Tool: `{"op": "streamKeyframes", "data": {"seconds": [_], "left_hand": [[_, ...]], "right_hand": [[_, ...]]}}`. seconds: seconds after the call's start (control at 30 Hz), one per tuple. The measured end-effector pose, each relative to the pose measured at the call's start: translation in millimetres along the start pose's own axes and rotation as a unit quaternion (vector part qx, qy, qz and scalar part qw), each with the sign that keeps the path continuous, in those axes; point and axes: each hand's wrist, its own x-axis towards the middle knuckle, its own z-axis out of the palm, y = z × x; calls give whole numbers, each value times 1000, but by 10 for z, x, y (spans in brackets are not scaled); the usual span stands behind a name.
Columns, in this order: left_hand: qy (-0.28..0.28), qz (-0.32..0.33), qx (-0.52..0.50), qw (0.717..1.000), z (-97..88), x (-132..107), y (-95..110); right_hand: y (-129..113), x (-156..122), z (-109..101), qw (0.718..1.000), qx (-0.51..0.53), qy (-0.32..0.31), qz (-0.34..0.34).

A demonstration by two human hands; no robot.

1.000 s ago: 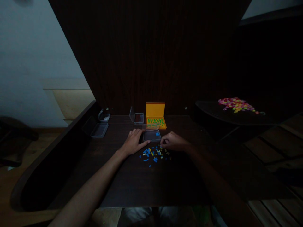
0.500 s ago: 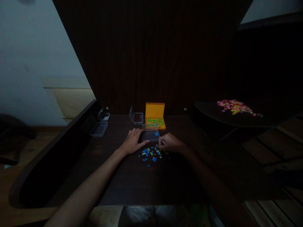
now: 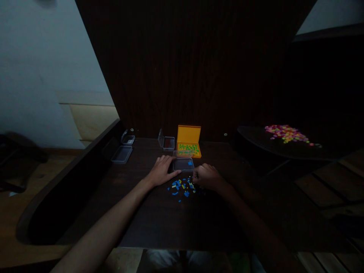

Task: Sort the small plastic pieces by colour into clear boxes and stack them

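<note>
My left hand [image 3: 163,172] lies spread against the left side of a clear plastic box [image 3: 182,165], thumb along its near edge. A few blue pieces [image 3: 190,163] sit in the box's right part. My right hand [image 3: 207,176] is at the box's right front corner, its fingers curled together; whatever they hold, if anything, is hidden. Below both hands a loose scatter of small blue, yellow and pale toy bricks [image 3: 178,184] lies on the dark table [image 3: 165,223], and the right hand covers part of its right side.
Behind the clear box stands an open orange case [image 3: 189,133] with green pieces inside. Another lidded clear box [image 3: 168,143] is to its left. Further left are a clear tray [image 3: 121,154] and a small open box [image 3: 129,140]. Colourful beads [image 3: 288,133] lie heaped on a side shelf.
My right hand has shifted slightly to the right and down, by the brick scatter. The left hand stays at the box. The whole view has moved a little.
</note>
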Motion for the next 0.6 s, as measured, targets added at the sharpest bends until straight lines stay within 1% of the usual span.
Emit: {"op": "streamKeyframes", "data": {"seconds": [0.17, 0.4, 0.6], "left_hand": [[3, 4, -3, 1000, 17, -1, -18], [7, 10, -6, 1000, 33, -5, -42], [-1, 5, -3, 1000, 16, -4, -26]], "right_hand": [[34, 15, -11, 1000, 20, -13, -6], [45, 21, 28, 1000, 19, -6, -2], [48, 27, 47, 1000, 24, -4, 2]]}}
